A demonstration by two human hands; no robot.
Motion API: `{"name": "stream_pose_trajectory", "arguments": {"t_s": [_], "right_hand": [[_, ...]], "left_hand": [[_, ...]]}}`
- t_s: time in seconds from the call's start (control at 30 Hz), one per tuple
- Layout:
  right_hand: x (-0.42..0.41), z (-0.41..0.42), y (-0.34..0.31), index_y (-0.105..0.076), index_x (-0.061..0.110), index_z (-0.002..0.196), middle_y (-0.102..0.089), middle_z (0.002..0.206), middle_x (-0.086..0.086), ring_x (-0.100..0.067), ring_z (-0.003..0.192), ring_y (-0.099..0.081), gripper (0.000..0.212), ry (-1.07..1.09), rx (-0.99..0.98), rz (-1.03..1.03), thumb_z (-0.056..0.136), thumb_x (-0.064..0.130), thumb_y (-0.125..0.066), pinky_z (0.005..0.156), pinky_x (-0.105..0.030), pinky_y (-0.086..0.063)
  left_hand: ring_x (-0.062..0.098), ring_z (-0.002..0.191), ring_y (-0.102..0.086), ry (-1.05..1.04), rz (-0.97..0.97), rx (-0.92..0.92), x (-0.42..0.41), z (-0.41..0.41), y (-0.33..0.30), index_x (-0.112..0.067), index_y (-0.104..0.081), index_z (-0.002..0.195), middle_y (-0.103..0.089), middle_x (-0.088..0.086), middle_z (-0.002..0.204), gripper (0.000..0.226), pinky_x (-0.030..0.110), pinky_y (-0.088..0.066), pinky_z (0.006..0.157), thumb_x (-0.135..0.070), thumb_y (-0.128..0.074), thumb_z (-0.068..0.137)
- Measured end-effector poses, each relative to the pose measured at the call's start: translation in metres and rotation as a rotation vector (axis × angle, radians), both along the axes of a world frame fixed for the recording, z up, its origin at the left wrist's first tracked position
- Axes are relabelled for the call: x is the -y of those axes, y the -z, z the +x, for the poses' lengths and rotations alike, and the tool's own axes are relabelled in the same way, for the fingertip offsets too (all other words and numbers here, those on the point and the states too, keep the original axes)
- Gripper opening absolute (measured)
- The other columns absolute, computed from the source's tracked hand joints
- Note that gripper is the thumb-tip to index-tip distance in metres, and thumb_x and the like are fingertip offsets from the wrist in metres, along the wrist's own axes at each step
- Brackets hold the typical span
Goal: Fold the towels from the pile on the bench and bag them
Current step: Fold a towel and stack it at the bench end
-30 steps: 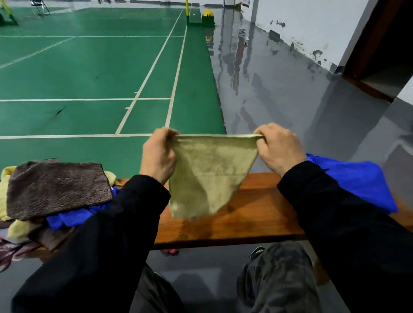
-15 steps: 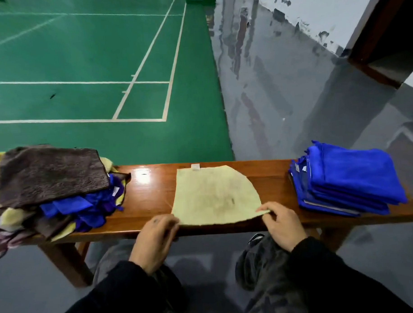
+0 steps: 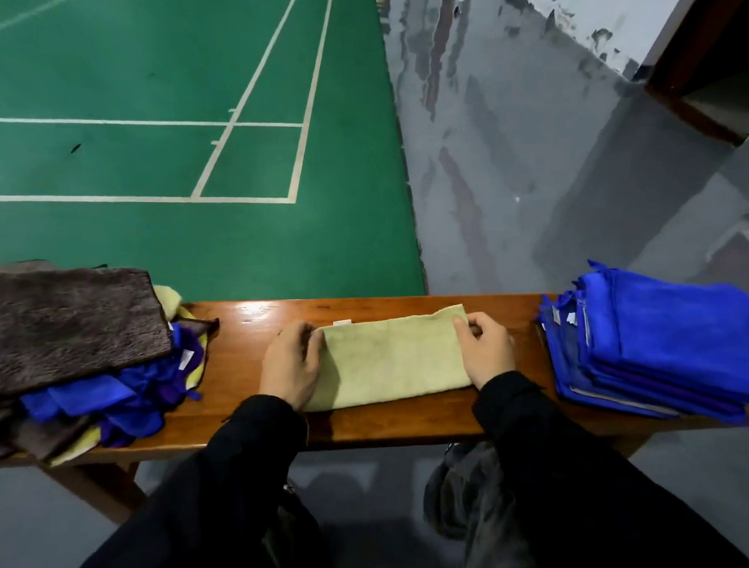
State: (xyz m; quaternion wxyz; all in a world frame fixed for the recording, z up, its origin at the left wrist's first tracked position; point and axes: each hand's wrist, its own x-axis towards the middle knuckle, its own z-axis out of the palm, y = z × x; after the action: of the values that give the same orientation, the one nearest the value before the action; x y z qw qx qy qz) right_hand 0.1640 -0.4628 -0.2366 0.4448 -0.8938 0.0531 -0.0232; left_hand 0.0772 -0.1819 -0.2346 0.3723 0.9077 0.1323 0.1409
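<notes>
Both grips pinched the yellow towel (image 3: 390,362): left hand (image 3: 291,367) and right hand (image 3: 485,352) at its 2 ends, folded flat mid-bench (image 3: 239,365); green court (image 3: 169,163) lay beyond the bench.

A wooden table (image 3: 411,422), brown and glossy with a glare spot near its far edge, stood on a grey floor (image 3: 572,170) beside a green court (image 3: 151,249). At its left end lay a loose pile of towels (image 3: 91,378), a brown one on top over blue and yellow ones. In the middle lay a pale yellow towel (image 3: 392,359), folded to a band. At the right end sat a stack of folded blue towels (image 3: 655,346).
</notes>
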Motion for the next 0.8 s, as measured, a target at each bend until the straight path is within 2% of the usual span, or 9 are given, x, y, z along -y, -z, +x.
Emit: {"name": "stream_pose_trajectory", "arguments": {"t_s": [0.17,0.27,0.4,0.5,0.6,0.63,0.7,0.73,0.8], "right_hand": [[-0.002,0.021,0.032,-0.068,0.015,0.095,-0.053,0.096,0.002,-0.022,0.096,-0.050,0.025,0.027,0.101,-0.290,0.099,0.037,-0.056,0.077,-0.031,-0.035],[-0.008,0.027,0.037,-0.068,0.014,0.096,-0.055,0.102,-0.003,-0.020,0.096,-0.044,0.023,0.054,0.140,-0.348,0.099,0.033,-0.057,0.080,-0.030,-0.032],[-0.007,0.021,0.041,-0.064,0.017,0.106,-0.056,0.106,-0.004,-0.020,0.098,-0.046,0.013,0.043,0.163,-0.388,0.098,0.027,-0.058,0.086,-0.033,-0.038],[-0.003,0.020,0.042,-0.057,0.020,0.124,-0.057,0.115,-0.004,-0.024,0.107,-0.051,0.031,0.037,0.136,-0.308,0.094,0.021,-0.062,0.094,-0.039,-0.044],[-0.005,0.008,0.027,-0.048,0.019,0.140,-0.052,0.133,-0.004,-0.020,0.122,-0.048,0.051,0.023,0.184,-0.230,0.091,0.023,-0.063,0.105,-0.038,-0.043],[-0.009,-0.002,0.021,-0.047,0.018,0.143,-0.050,0.139,-0.004,-0.018,0.127,-0.047,0.054,-0.058,0.261,-0.281,0.091,0.022,-0.063,0.108,-0.037,-0.042],[-0.025,-0.031,0.012,-0.044,0.016,0.148,-0.049,0.146,-0.004,-0.017,0.132,-0.047,0.058,-0.372,0.374,-0.340,0.092,0.017,-0.060,0.111,-0.035,-0.042],[-0.034,-0.048,0.010,-0.040,0.016,0.151,-0.049,0.149,-0.003,-0.017,0.133,-0.048,0.062,-0.567,0.373,-0.352,0.091,0.016,-0.058,0.112,-0.036,-0.043],[-0.051,-0.084,0.017,-0.027,0.016,0.156,-0.046,0.152,-0.004,-0.019,0.134,-0.048,0.074,-0.913,0.339,-0.431,0.088,0.022,-0.057,0.113,-0.037,-0.042]], "left_hand": [[0.017,0.085,-0.050,-0.044,0.143,-0.049,0.002,0.022,0.017,-0.017,-0.059,0.093,-0.053,-0.005,0.093,0.013,0.035,-0.044,0.074,-0.028,-0.054,0.099],[0.016,0.079,-0.048,-0.087,0.229,-0.014,-0.001,0.028,0.025,-0.017,-0.059,0.092,-0.054,-0.003,0.091,0.016,0.031,-0.037,0.067,-0.031,-0.054,0.099],[0.023,0.090,-0.055,-0.101,0.240,-0.003,0.004,0.028,0.033,-0.015,-0.059,0.104,-0.057,0.003,0.102,0.015,0.034,-0.043,0.073,-0.028,-0.058,0.097],[0.023,0.111,-0.046,-0.081,0.144,0.031,0.008,0.023,0.033,-0.011,-0.052,0.123,-0.046,0.006,0.122,0.039,0.035,-0.042,0.092,-0.030,-0.064,0.092],[0.024,0.108,-0.049,0.114,0.351,0.079,0.002,-0.002,0.032,-0.013,-0.060,0.104,-0.054,0.006,0.117,0.043,0.041,-0.045,0.091,-0.054,-0.052,0.092],[0.024,0.107,-0.052,0.216,0.428,0.048,0.000,-0.014,0.032,-0.016,-0.062,0.101,-0.056,0.004,0.116,0.050,0.041,-0.045,0.091,-0.063,-0.047,0.092],[0.022,0.111,-0.051,0.364,0.556,-0.045,-0.002,-0.039,0.032,-0.023,-0.061,0.110,-0.054,0.001,0.124,0.062,0.042,-0.043,0.096,-0.078,-0.047,0.085],[0.024,0.113,-0.051,0.401,0.615,-0.075,-0.002,-0.051,0.036,-0.025,-0.059,0.117,-0.052,0.001,0.127,0.065,0.044,-0.043,0.096,-0.078,-0.052,0.080],[0.031,0.106,-0.056,0.418,0.720,-0.047,0.001,-0.073,0.044,-0.022,-0.058,0.125,-0.052,0.005,0.123,0.061,0.044,-0.043,0.089,-0.061,-0.063,0.078]]}}
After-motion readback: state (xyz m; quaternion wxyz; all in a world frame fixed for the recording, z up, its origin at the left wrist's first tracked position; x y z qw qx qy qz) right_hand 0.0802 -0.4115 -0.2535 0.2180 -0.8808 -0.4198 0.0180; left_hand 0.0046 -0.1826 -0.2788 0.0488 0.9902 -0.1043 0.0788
